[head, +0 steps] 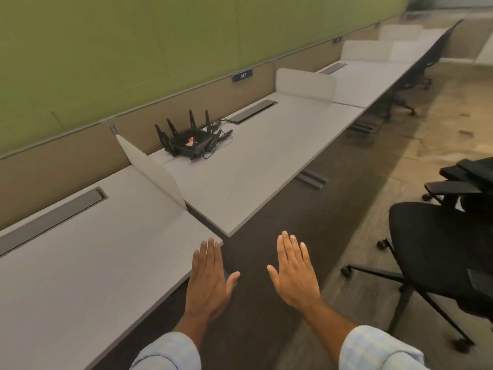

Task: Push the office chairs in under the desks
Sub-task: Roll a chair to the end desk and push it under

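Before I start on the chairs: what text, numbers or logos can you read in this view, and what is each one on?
"247": white digits on the small dark plate on the tan partition behind the desks.
Red mark on top of the black router: a logo, too blurred to read.
Small dark tag farther along the partition: too small to read.

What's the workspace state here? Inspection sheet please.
Surface: long row of grey desks, white dividers between bays.
Job's things: black office chair out on the floor at right; more chairs tucked in further down.
Clutter: black router on the second desk.
Grippers: left hand and right hand open, flat, empty.
Cables: router leads run to the desk slot.
Surroundings: green wall panel, carpet.
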Available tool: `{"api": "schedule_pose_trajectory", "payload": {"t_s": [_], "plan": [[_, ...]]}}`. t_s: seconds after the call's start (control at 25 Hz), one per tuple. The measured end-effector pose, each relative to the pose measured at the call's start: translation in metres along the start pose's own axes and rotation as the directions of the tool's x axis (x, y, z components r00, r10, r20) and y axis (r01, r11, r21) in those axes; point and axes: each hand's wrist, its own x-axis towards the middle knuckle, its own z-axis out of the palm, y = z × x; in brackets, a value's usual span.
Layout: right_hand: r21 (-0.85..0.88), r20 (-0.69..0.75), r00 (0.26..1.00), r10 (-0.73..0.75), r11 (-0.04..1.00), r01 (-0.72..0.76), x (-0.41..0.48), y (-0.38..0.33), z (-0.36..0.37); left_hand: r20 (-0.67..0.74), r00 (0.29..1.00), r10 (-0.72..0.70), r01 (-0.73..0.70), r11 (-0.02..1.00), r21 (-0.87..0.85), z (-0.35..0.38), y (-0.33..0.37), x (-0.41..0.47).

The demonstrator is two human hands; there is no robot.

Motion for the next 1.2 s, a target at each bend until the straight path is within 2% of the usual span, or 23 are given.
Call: {"api": "schedule_pose_trajectory", "payload": {"t_s": [0.2, 0.4, 0.64, 0.8, 0.92, 1.08, 1.2], "plan": [[-0.001, -0.055, 0.987, 0.154, 0.988, -0.154, -0.091, 0.007, -0.009, 0.051, 0.99, 0.132, -0.132, 0.991, -0.011, -0.006, 0.028, -0.047], [0.003, -0.057, 0.945, 0.323, 0.946, -0.323, -0.19, 0.021, -0.022, 0.092, 0.936, 0.341, -0.338, 0.94, -0.04, -0.01, 0.083, -0.095], [-0.04, -0.053, 0.854, 0.518, 0.853, -0.52, -0.304, 0.064, -0.047, 0.093, 0.828, 0.552, -0.543, 0.833, -0.11, -0.016, 0.175, -0.132], [-0.028, -0.066, 0.776, 0.628, 0.776, -0.63, -0.384, 0.085, -0.064, 0.097, 0.723, 0.684, -0.672, 0.729, -0.131, -0.018, 0.241, -0.163], [-0.031, -0.105, 0.724, 0.681, 0.726, -0.687, -0.439, 0.104, -0.082, 0.094, 0.662, 0.744, -0.729, 0.668, -0.151, -0.024, 0.296, -0.188], [-0.029, -0.118, 0.692, 0.712, 0.694, -0.719, -0.506, 0.137, -0.112, 0.072, 0.613, 0.786, -0.767, 0.615, -0.184, -0.038, 0.371, -0.231], [-0.037, -0.128, 0.705, 0.698, 0.707, -0.707, -0.554, 0.168, -0.138, 0.053, 0.614, 0.787, -0.763, 0.61, -0.215, -0.055, 0.426, -0.266]]}}
